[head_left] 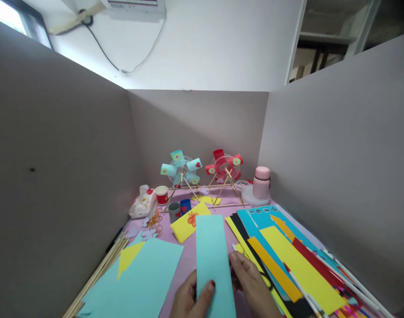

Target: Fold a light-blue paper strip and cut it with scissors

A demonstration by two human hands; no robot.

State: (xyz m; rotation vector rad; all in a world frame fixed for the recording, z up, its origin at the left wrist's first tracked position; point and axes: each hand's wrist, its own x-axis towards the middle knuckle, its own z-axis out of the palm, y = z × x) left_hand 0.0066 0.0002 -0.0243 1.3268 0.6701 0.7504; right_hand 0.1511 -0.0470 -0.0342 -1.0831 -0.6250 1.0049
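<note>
A light blue paper strip (pixel 212 256), possibly folded, stands tall in front of me. My left hand (pixel 193 295) is closed on its lower left part, the thumb lying flat across the front and the other fingers behind. At the strip's right edge, my right hand (pixel 250 282) has its fingers curled against the paper, their tips partly hidden behind it. Just beyond the strip lies a folded yellow card (pixel 185 227) with an orange butterfly drawing. Larger light blue paper sheets (pixel 145 274) lie to the left, with a yellow scrap (pixel 130 257) on top.
At the back stand two stick-framed wheels, one light blue (pixel 178 155), one red (pixel 235 160). A pink bottle (pixel 262 183) is at back right, tissues (pixel 144 203) and a paper cup (pixel 161 195) at back left. Coloured paper (pixel 297 256) and pens fill the right; sticks (pixel 99 274) lie left.
</note>
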